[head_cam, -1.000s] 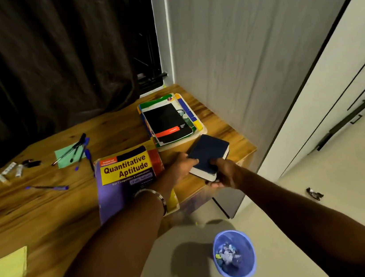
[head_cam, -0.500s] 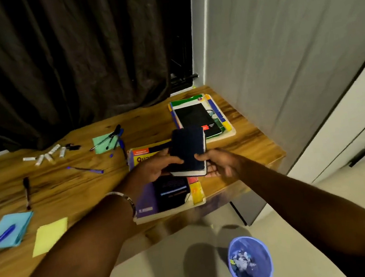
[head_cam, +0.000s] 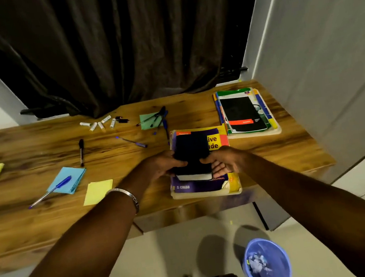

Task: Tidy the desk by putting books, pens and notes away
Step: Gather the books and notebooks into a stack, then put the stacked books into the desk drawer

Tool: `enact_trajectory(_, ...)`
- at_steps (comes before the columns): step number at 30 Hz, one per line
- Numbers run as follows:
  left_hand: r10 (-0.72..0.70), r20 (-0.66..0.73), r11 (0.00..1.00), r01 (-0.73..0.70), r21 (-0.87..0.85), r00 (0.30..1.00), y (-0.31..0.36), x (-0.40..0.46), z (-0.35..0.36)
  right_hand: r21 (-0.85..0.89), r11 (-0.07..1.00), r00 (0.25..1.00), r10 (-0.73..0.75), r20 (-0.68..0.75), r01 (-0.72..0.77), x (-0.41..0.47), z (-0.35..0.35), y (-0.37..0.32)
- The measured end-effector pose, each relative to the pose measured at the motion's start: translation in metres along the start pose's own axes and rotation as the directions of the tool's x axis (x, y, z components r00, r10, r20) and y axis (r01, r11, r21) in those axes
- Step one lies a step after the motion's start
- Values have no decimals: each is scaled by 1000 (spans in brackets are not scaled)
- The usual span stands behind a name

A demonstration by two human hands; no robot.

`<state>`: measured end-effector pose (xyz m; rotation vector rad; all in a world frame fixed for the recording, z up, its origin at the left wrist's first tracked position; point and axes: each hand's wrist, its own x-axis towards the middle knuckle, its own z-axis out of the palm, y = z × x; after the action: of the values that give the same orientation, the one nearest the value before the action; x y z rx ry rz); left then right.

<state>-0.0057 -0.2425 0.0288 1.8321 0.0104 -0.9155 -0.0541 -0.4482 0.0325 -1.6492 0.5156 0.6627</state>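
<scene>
Both hands grasp the small dark blue notebook [head_cam: 192, 154] over the big yellow-and-purple textbook [head_cam: 205, 181] near the worktop's [head_cam: 271, 150] front edge, the left hand [head_cam: 162, 165] curling its fingers [head_cam: 179, 163] round the left side and the right hand [head_cam: 223, 162] gripping the right side.

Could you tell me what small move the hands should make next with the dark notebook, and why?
Probably lower it flat and let go: the left hand and right hand hold the dark notebook over the yellow aptitude book.
</scene>
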Motion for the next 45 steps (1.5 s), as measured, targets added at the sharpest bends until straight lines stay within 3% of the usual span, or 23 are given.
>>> enact_trajectory(7, -22, -80, 996, 29, 84, 997, 0, -5, 6, -207, 978, 996, -15, -90, -4, -6, 7, -7)
enact_trajectory(10, 26, -135, 983, -1, 186, 991, -1, -7, 11, -302, 953, 988, -21, -154, -26, -7, 10, -7)
enact_trajectory(15, 81, -148, 981, -53, 188, 986, -8, -9, 15, -351, 936, 958, -76, -277, -27, -6, 18, 2)
enact_trajectory(19, 114, -177, 979, -80, 187, 978, -13, -12, 20, -401, 916, 944, -140, -298, 9, -10, 20, 9)
enact_trajectory(22, 153, -266, 972, -96, 215, 952, -20, -16, 29, -491, 870, 938, -204, -280, 43, -12, 20, 14)
enact_trajectory(25, 169, -367, 982, -125, 139, 915, -27, -24, 43, -599, 795, 918, -301, -258, 93, -16, 16, 21)
enact_trajectory(27, 182, -476, 979, -117, 164, 860, -33, -30, 54, -617, 778, 914, -330, -237, 121, -22, 9, 28)
enact_trajectory(29, 177, -644, 976, -47, 214, 744, -39, -36, 69, -632, 763, 916, -338, -216, 133, -29, -1, 38)
enact_trajectory(32, 82, -828, 996, -83, 43, 555, -47, -48, 101, -684, 710, 888, -411, -205, 171, -44, -19, 57)
enact_trajectory(36, -18, -930, 984, -161, -83, 368, -53, -68, 152, -621, 766, 895, -382, -232, 166, -54, -46, 97)
enact_trajectory(38, -41, -910, 982, -153, -114, 414, -63, -69, 177, -508, 852, 912, -300, -278, 126, -51, -62, 123)
enact_trajectory(41, -193, -748, 925, -136, -355, 635, -84, -49, 202, -356, 927, 929, -228, -291, 116, -49, -80, 161)
enact_trajectory(43, -316, -592, 804, -122, -582, 741, -92, -37, 216, -196, 974, 951, -161, -264, 111, -55, -86, 177)
enact_trajectory(45, -344, -438, 663, -115, -739, 830, -97, -30, 231, 122, 991, 963, -23, -270, 58, -51, -92, 199)
